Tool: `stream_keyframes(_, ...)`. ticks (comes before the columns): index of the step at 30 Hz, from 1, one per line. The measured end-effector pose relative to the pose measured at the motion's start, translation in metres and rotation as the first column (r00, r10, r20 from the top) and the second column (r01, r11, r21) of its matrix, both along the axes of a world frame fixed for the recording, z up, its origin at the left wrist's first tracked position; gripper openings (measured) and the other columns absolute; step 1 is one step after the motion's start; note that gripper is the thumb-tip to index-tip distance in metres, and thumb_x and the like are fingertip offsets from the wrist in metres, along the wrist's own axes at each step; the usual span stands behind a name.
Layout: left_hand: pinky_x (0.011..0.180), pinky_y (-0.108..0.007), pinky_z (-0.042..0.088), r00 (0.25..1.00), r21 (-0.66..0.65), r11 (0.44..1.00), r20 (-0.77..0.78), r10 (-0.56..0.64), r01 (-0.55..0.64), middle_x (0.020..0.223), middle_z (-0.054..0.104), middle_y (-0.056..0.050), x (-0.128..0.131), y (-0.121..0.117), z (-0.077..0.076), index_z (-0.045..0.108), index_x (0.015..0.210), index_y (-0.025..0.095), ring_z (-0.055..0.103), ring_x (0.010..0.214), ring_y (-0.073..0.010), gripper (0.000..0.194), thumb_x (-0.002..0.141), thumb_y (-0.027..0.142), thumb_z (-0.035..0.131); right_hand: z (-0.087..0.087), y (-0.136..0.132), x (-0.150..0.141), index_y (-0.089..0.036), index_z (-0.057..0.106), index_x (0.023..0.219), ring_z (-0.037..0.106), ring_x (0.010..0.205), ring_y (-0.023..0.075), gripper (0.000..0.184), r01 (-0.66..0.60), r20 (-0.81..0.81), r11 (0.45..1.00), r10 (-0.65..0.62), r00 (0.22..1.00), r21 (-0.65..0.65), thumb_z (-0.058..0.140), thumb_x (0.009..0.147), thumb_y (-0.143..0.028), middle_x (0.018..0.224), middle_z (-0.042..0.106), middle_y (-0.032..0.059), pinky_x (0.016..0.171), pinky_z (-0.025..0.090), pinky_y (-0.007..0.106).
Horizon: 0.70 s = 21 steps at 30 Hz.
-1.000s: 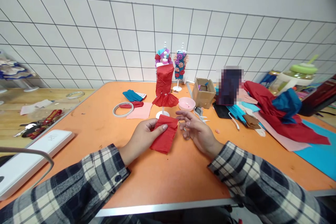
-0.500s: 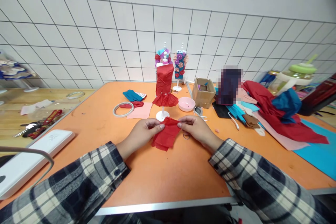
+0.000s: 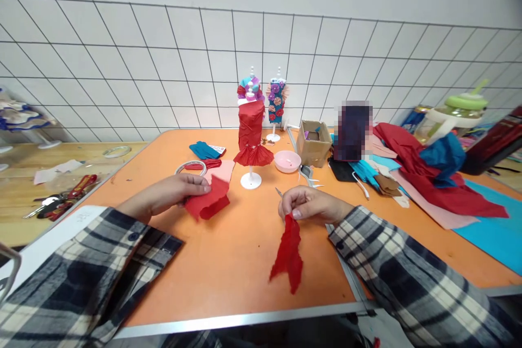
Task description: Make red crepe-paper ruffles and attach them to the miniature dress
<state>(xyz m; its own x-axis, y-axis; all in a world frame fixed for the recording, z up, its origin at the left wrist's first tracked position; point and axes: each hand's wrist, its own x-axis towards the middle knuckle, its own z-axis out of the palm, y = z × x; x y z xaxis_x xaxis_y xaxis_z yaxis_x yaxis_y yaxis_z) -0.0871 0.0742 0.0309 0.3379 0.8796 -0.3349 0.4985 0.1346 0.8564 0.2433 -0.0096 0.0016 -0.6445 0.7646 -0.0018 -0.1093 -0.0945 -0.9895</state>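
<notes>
My left hand (image 3: pixel 171 196) pinches a crumpled piece of red crepe paper (image 3: pixel 207 204) low over the orange table (image 3: pixel 228 261), left of centre. My right hand (image 3: pixel 310 205) is closed on the top of a second strip of red crepe paper (image 3: pixel 289 253), which hangs down from its fingers near the table's front. Behind both hands stands a small white mannequin dressed in a red paper dress (image 3: pixel 252 136). A metal tip (image 3: pixel 278 192) shows just beside my right hand's fingers.
Two more small dressed mannequins (image 3: pixel 276 103) stand at the wire grid wall. A tape ring (image 3: pixel 190 167), pink paper, a pink bowl (image 3: pixel 287 161) and a cardboard box (image 3: pixel 313 144) lie behind. Heaped red and blue cloth (image 3: pixel 436 174) fills the right. A white case (image 3: pixel 61 228) lies left.
The single red paper held between both hands has come apart into two pieces. My left hand carried one piece left; my right hand drew the other right and down.
</notes>
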Motion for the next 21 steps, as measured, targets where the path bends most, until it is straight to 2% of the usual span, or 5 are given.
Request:
stream_keyframes(4, 0.051, -0.025, 0.031, 0.924, 0.269, 0.948, -0.379, -0.058, 0.17, 0.058, 0.061, -0.001, 0.002, 0.006, -0.022, 0.064, 0.062, 0.02, 0.051, 0.055, -0.0172, 0.03, 0.062, 0.048, 0.073, -0.002, -0.001, -0.012, -0.018, 0.069, 0.079, 0.065, 0.079, 0.0172, 0.02, -0.021, 0.174, 0.972, -0.02, 0.985, 0.233, 0.07, 0.075, -0.037, 0.086, 0.071, 0.0047, 0.078, 0.049, 0.033)
stream_keyframes(8, 0.054, -0.026, 0.032, 0.926, 0.378, 0.898, -0.369, -0.076, 0.224, 0.062, 0.063, -0.001, 0.017, 0.002, -0.034, 0.064, 0.072, 0.022, 0.054, 0.056, -0.0187, 0.029, 0.063, 0.048, 0.072, -0.004, -0.006, -0.043, -0.021, 0.069, 0.077, 0.052, 0.118, 0.0245, 0.006, -0.054, 0.358, 0.696, -0.3, 0.884, 0.716, 0.064, 0.08, -0.019, 0.127, 0.063, 0.0042, 0.101, 0.035, 0.043)
stream_keyframes(12, 0.055, -0.026, 0.034, 0.896, 0.404, 0.885, -0.444, -0.031, 0.231, 0.067, 0.064, -0.002, 0.019, -0.001, -0.027, 0.064, 0.09, 0.021, 0.058, 0.06, -0.021, 0.04, 0.064, 0.05, 0.07, -0.008, 0.003, -0.082, -0.022, 0.065, 0.08, 0.045, 0.125, 0.0263, 0.013, -0.16, 0.414, 0.512, -0.431, 0.802, 0.844, 0.06, 0.077, -0.011, 0.13, 0.062, 0.0008, 0.1, 0.032, 0.043)
stream_keyframes(16, 0.063, -0.029, 0.04, 0.842, 0.547, 0.816, -0.518, 0.153, 0.188, 0.082, 0.066, -0.006, -0.003, 0.007, -0.008, 0.06, 0.113, 0.018, 0.063, 0.073, -0.025, 0.055, 0.075, 0.058, 0.056, -0.014, 0.019, -0.105, -0.02, 0.063, 0.079, 0.057, 0.1, 0.0211, 0.01, -0.253, 0.481, 0.485, -0.431, 0.764, 0.837, 0.058, 0.077, -0.011, 0.105, 0.07, 0.0034, 0.092, 0.033, 0.038)
stream_keyframes(21, 0.072, -0.033, 0.043, 0.658, 0.58, 0.755, -0.702, 0.273, 0.305, 0.102, 0.066, -0.012, -0.044, 0.029, -0.004, 0.068, 0.1, 0.02, 0.062, 0.092, -0.0314, 0.045, 0.071, 0.052, 0.058, -0.017, 0.019, -0.109, -0.019, 0.061, 0.079, 0.056, 0.097, 0.0203, 0.009, -0.3, 0.529, 0.493, -0.434, 0.729, 0.817, 0.057, 0.078, -0.01, 0.101, 0.069, 0.0041, 0.089, 0.033, 0.035)
